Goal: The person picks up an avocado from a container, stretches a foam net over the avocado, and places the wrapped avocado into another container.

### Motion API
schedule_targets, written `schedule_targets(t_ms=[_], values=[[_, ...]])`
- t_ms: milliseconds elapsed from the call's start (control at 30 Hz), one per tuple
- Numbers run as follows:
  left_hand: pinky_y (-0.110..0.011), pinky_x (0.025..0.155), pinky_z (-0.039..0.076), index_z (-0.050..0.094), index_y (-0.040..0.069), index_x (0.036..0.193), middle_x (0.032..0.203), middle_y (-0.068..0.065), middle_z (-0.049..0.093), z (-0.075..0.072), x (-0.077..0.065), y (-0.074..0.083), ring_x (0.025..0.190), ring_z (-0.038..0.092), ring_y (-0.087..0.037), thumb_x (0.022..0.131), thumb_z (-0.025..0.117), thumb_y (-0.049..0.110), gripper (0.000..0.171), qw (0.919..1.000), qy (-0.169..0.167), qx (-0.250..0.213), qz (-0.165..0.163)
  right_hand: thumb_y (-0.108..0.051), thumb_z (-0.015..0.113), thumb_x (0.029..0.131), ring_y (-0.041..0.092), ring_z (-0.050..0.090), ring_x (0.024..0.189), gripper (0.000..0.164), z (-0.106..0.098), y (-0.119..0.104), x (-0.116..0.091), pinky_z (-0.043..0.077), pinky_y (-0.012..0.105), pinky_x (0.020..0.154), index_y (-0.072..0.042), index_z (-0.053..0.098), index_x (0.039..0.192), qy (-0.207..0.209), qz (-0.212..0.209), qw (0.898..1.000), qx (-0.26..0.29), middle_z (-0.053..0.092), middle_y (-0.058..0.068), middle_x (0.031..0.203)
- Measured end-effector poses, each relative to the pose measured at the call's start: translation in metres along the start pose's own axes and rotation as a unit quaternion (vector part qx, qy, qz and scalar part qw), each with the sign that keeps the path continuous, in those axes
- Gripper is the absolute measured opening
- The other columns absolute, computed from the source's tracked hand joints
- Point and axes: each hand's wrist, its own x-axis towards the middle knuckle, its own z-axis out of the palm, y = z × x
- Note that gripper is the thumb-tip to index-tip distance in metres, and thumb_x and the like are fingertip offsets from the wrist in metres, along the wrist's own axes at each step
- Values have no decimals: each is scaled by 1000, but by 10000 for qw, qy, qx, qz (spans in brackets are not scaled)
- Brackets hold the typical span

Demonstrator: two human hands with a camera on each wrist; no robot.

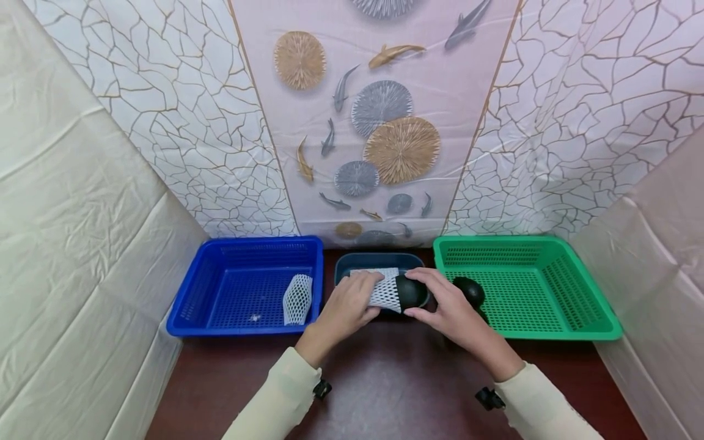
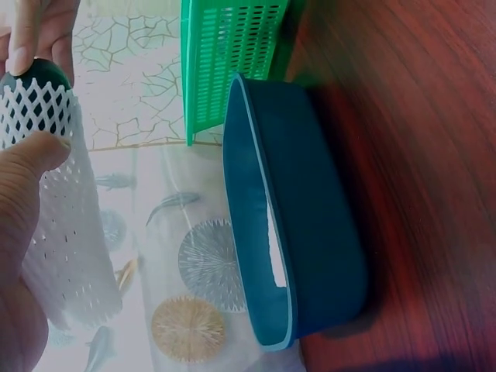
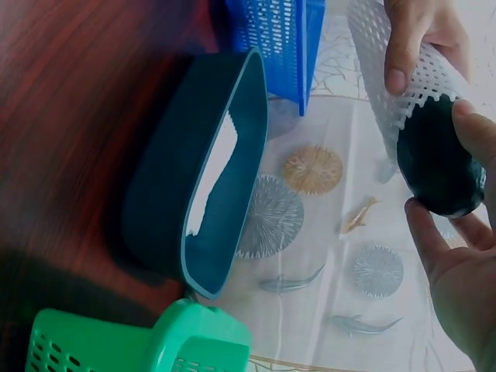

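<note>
At far left, a blue basket [image 1: 236, 290] holds a white foam-net sleeve [image 1: 297, 299] near its right wall and a small white scrap [image 1: 254, 318] on its floor. Next, the left hand [image 1: 348, 305] is curled round another net sleeve [image 1: 386, 294], thumb on top. Behind it stands a dark teal bin [image 2: 318, 209] with a white piece [image 2: 275, 248] inside, probably another sleeve, though little of it shows. The printing on the backdrop [image 1: 341, 49] is pictorial: fish and ribbed discs. A dark, glossy oval [image 1: 411, 292] sits partly inside the held sleeve, its bare end to the right, where the right hand [image 1: 448, 305] grips it between thumb and fingers. Just beyond that hand, a dark round item [image 1: 470, 291] lies at the left side of the green basket [image 1: 528, 299].
</note>
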Motion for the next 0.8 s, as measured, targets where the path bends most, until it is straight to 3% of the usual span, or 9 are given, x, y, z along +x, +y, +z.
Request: schedule_targets(t_ms=[267,533,800], values=[[-44,108,50,51,6,140,129,-10,66,0,0,7,116,63,-24,89,82,37,67,9994,-41,-341,-49,-21,89,81,24,61,122,71,5,-3,-3,60,41,85,-14,56,143,84,318,9993,180,56,10,142],[-42,108,50,49,9,142,130,-8,65,0,-1,10,117,62,-22,88,83,37,70,9983,-228,-500,-198,-16,80,91,26,61,125,60,-1,0,-7,59,46,91,-20,56,146,-147,427,9956,822,55,6,143],[-42,109,49,48,7,144,136,-9,61,1,0,14,122,60,-23,85,86,35,76,9926,-226,-1161,-267,-22,80,91,21,63,120,55,0,-2,-7,60,40,89,-20,59,142,-226,719,9916,1049,58,4,140]])
